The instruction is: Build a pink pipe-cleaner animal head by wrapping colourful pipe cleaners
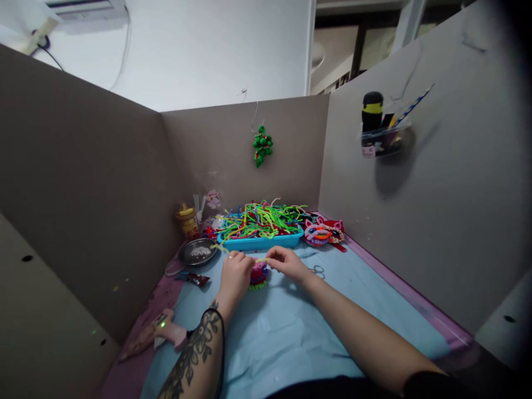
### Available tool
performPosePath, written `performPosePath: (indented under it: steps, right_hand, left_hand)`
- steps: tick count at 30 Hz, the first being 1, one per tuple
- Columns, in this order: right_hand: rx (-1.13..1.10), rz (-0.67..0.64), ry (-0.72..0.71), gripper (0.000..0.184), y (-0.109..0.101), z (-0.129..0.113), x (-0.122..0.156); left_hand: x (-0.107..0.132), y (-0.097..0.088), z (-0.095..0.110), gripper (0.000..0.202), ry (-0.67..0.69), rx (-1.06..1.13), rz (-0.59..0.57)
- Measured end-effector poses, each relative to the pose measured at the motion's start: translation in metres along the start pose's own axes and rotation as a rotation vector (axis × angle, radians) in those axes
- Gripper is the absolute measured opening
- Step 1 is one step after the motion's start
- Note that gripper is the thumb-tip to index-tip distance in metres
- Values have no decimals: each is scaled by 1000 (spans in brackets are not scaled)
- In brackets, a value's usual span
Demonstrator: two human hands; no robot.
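Note:
A thin yellow pipe cleaner (261,259) stretches between my two hands, and a loose length of it sticks out past the left one. My left hand (238,272) is closed on it, fingers bent. With thumb and fingers pinched, my right hand (287,262) grips its other end. Just below and between them is a small fuzzy piece in pink, red, purple and green (258,275), partly hidden by my left hand. Whether my left fingers also hold that piece, I cannot tell.
Behind stands a blue tray (261,243) heaped with pipe cleaners. Scissors (318,271) and finished fuzzy pieces (323,231) are at right. A round metal dish (197,252), a wrapper (195,279) and a pink glue gun (170,330) lie left. Grey panels enclose the table.

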State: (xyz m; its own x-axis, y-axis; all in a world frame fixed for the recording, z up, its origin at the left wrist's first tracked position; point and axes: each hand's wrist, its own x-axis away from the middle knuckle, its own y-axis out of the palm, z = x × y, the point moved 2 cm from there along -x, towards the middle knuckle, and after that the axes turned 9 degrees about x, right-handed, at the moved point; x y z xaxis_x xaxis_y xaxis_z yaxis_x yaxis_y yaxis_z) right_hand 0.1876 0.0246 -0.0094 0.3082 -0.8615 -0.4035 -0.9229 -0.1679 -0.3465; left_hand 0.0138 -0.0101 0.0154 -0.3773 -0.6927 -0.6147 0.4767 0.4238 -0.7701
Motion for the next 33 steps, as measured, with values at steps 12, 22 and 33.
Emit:
performPosePath:
  steps: [12, 22, 33]
  right_hand:
    - [-165, -143, 251, 11, 2, 8, -1]
    - [-578, 97, 284, 20, 2, 4, -3]
    - [-732, 62, 264, 25, 5, -1, -2]
  left_hand:
    - [-1, -1, 0, 16, 13, 27, -1]
    - [-2, 1, 6, 20, 20, 130, 5]
    - [-2, 0, 7, 23, 7, 188, 15]
